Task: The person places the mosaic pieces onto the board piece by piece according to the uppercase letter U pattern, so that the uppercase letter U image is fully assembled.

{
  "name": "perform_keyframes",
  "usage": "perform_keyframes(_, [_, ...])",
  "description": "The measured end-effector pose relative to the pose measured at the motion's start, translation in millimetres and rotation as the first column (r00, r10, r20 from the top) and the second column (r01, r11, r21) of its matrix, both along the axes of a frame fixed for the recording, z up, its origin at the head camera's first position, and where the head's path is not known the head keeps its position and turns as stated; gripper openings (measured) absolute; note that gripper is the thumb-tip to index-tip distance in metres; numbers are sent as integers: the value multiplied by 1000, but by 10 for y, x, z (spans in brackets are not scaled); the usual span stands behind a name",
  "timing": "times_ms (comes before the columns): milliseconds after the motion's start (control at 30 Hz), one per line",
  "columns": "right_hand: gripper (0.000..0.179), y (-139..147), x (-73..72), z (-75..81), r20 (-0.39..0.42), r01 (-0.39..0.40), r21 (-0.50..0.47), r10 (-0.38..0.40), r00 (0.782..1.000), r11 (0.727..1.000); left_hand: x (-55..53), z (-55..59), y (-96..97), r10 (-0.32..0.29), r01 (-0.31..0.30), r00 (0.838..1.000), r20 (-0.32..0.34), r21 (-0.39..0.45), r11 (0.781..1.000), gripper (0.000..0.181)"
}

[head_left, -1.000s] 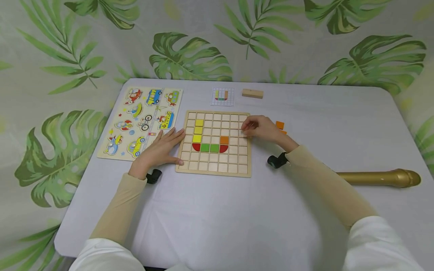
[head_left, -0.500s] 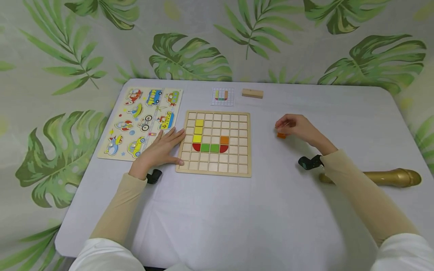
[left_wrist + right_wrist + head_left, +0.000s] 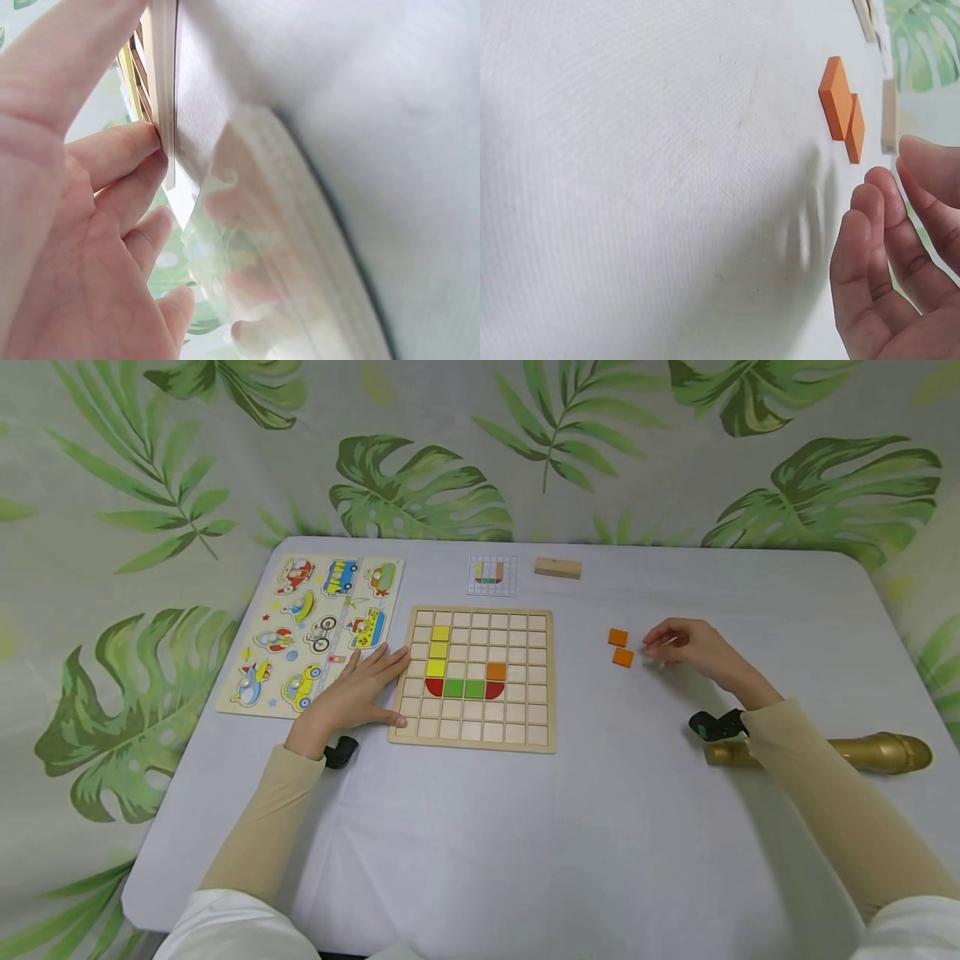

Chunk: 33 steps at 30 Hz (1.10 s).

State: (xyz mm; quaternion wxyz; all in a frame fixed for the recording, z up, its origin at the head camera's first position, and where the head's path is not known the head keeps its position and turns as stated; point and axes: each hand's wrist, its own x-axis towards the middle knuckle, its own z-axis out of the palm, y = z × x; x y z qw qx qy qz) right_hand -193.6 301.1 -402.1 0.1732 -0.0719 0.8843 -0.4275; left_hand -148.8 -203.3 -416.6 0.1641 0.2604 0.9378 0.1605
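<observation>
My left hand [image 3: 358,692] rests with spread fingers along the left edge of a wooden grid board [image 3: 547,693]. In the left wrist view its fingertips touch the board's side [image 3: 168,97]. Set in the grid are three yellow squares [image 3: 438,650], two green squares [image 3: 463,687], an orange square [image 3: 496,671] and two red rounded corner tiles [image 3: 494,690], forming a U with a shorter right side. Two loose orange square tiles [image 3: 622,657] lie to the board's right. My right hand [image 3: 697,652] hovers just right of them, fingers loosely bent and holding nothing, as the right wrist view shows.
A small card [image 3: 492,575] printed with a coloured U on a grid lies behind the board, beside a wooden block [image 3: 558,567]. A vehicle puzzle board [image 3: 281,610] lies at the left. Under the right forearm is a gold recorder-like tube [image 3: 877,752].
My right hand has moved from the board's right edge, over the loose orange tiles, to a spot right of them. Both tiles are now uncovered. The left hand stays in place.
</observation>
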Motion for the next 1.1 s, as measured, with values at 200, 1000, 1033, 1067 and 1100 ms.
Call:
perform_keyframes(200, [26,-70,-22,-38,-17,-58,-5,57,998,998,4,7,4,5,-5,1000,0,9,1000,104])
perform_keyframes(1000, [20,-557,-139,-38,-30,-82,5,82,996,997,-3,-5,1,2,-2,1000,2,1,1000,103])
perform_keyframes(1033, [20,-598,-149,-38,-26,-78,-11,78,997,997,-5,-10,-1,0,0,1000,0,2,1000,103])
perform_keyframes(1067, [20,-642,-164,-38,-25,-79,-22,78,997,997,-6,-14,-3,-2,2,1000,-3,2,1000,103])
perform_keyframes(1100, [20,-687,-180,-39,-24,-81,-30,80,996,996,-6,-17,-3,-1,1,1000,-4,1,1000,103])
